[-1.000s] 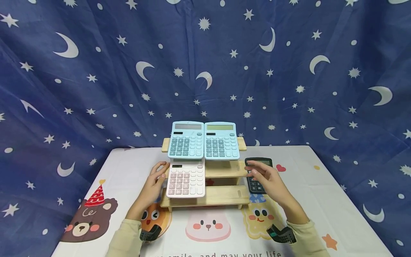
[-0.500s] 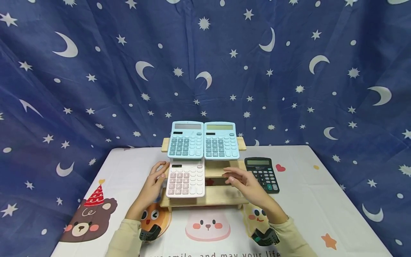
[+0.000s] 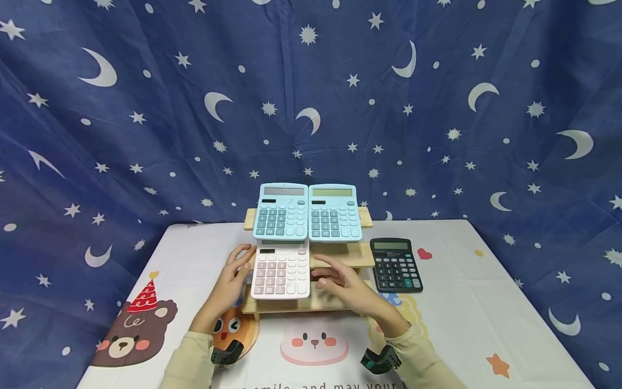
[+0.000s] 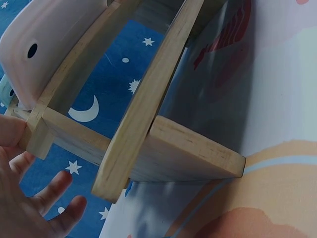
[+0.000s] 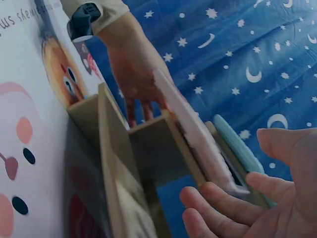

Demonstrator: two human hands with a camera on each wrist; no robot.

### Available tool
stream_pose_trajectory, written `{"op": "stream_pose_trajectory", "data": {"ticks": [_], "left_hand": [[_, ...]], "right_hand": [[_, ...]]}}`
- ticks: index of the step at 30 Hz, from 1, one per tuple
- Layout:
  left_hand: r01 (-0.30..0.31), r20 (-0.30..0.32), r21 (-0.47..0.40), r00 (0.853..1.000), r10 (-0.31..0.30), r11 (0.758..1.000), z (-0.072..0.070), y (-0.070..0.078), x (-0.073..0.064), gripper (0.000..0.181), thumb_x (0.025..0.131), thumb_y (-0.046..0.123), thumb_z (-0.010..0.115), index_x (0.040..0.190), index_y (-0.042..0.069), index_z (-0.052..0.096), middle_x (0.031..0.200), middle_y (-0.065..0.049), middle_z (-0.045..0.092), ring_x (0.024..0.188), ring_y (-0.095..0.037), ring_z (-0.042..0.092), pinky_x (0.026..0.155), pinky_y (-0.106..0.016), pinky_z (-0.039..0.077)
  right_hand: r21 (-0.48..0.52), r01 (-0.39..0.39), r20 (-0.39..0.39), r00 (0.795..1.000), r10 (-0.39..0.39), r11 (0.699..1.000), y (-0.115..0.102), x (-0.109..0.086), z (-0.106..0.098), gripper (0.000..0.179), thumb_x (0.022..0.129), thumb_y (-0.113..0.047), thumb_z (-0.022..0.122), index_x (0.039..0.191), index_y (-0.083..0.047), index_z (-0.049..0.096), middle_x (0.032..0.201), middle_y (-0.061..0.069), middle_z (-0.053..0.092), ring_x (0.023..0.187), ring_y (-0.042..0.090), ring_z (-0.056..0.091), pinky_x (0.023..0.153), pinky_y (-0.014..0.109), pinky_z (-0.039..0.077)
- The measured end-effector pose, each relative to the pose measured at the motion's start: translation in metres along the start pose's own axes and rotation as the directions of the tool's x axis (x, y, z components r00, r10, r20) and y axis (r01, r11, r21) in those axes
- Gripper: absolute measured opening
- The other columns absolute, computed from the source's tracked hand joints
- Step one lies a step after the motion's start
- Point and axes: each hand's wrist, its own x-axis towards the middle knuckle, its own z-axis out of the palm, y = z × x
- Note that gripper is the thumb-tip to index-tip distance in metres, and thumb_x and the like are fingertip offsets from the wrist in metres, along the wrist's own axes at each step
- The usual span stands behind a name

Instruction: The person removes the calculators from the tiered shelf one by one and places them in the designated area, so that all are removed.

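Observation:
A white calculator [image 3: 298, 278] with pinkish number keys leans on the middle step of a wooden tiered rack [image 3: 325, 301], on its left half. My left hand [image 3: 232, 281] is at the calculator's left side. In the left wrist view a fingertip meets the end of the rack's step [image 4: 38, 136], while the other fingers spread loosely. My right hand [image 3: 350, 289] reaches in from the right with relaxed fingers, its fingertips [image 5: 193, 196] close to the white calculator's right edge. Nothing is held in either hand. Two light blue calculators, one left [image 3: 293, 216] and one right [image 3: 347, 216], stand side by side on the top step.
A black calculator [image 3: 396, 265] lies on the table right of the rack. Covering the table is a white cloth [image 3: 466, 302] with printed cartoon figures. Behind it hangs a dark blue curtain [image 3: 340, 135] with moons and stars.
My right hand has moved left from over the black calculator, across the rack, to the white calculator's right side. The black calculator is now uncovered. My left hand has stayed in place.

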Motion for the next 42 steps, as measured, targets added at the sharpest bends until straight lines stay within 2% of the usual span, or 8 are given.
{"op": "stream_pose_trajectory", "data": {"ticks": [3, 9, 13, 26, 35, 42], "left_hand": [[0.000, -0.004, 0.004, 1.000, 0.000, 1.000, 0.000, 0.000, -0.001, 0.045, 0.109, 0.010, 0.038, 0.150, -0.007, 0.041, 0.161, -0.022, 0.028, 0.152, -0.048, 0.019, 0.117, -0.070, 0.020], [-0.010, -0.006, -0.006, 1.000, 0.010, 1.000, 0.000, 0.002, 0.000, 0.044, 0.108, 0.009, 0.039, 0.150, -0.007, 0.042, 0.160, -0.023, 0.029, 0.152, -0.048, 0.019, 0.119, -0.069, 0.017], [-0.009, -0.005, -0.022, 1.000, 0.009, 1.000, -0.001, 0.003, 0.001, 0.044, 0.108, 0.009, 0.040, 0.149, -0.006, 0.042, 0.160, -0.022, 0.030, 0.153, -0.047, 0.019, 0.120, -0.067, 0.016], [-0.007, -0.006, -0.031, 1.000, 0.007, 0.999, -0.001, 0.003, 0.000, 0.044, 0.108, 0.007, 0.040, 0.149, -0.006, 0.043, 0.160, -0.021, 0.030, 0.153, -0.046, 0.020, 0.119, -0.068, 0.019], [-0.011, 0.000, -0.034, 1.000, 0.011, 0.999, 0.000, 0.005, 0.003, 0.044, 0.108, 0.007, 0.039, 0.149, -0.006, 0.043, 0.160, -0.021, 0.030, 0.153, -0.046, 0.019, 0.119, -0.068, 0.019], [-0.005, -0.005, -0.033, 1.000, 0.005, 0.999, 0.000, 0.003, 0.001, 0.044, 0.107, 0.006, 0.040, 0.149, -0.006, 0.043, 0.160, -0.021, 0.031, 0.152, -0.046, 0.020, 0.120, -0.068, 0.018]], "right_hand": [[0.016, 0.008, 0.008, 1.000, -0.008, 1.000, 0.004, 0.005, 0.006, 0.062, 0.104, -0.006, 0.052, 0.159, -0.006, 0.025, 0.141, 0.035, 0.052, 0.117, 0.040, 0.064, 0.087, 0.048, 0.059], [0.051, 0.025, -0.023, 0.999, -0.024, 0.998, 0.011, 0.014, 0.015, 0.067, 0.102, -0.001, 0.050, 0.161, -0.010, 0.021, 0.141, 0.034, 0.053, 0.106, 0.013, 0.067, 0.080, 0.040, 0.060], [0.080, 0.034, -0.050, 0.998, -0.030, 0.996, 0.014, 0.018, 0.019, 0.065, 0.103, -0.004, 0.051, 0.161, -0.009, 0.023, 0.138, 0.035, 0.054, 0.105, 0.007, 0.065, 0.081, 0.032, 0.059], [0.177, -0.017, -0.080, 0.996, 0.031, 0.984, 0.016, 0.024, 0.025, 0.065, 0.102, -0.002, 0.050, 0.161, -0.010, 0.023, 0.130, 0.035, 0.059, 0.095, 0.006, 0.065, 0.078, 0.022, 0.056], [0.205, -0.013, -0.091, 0.995, 0.032, 0.979, 0.019, 0.025, 0.023, 0.065, 0.102, -0.002, 0.050, 0.161, -0.011, 0.023, 0.133, 0.037, 0.058, 0.096, 0.007, 0.068, 0.079, 0.023, 0.058], [0.246, -0.014, -0.069, 0.997, 0.031, 0.969, 0.019, 0.026, 0.025, 0.066, 0.102, 0.000, 0.049, 0.161, -0.010, 0.021, 0.136, 0.038, 0.055, 0.095, 0.008, 0.069, 0.079, 0.023, 0.058]]}}
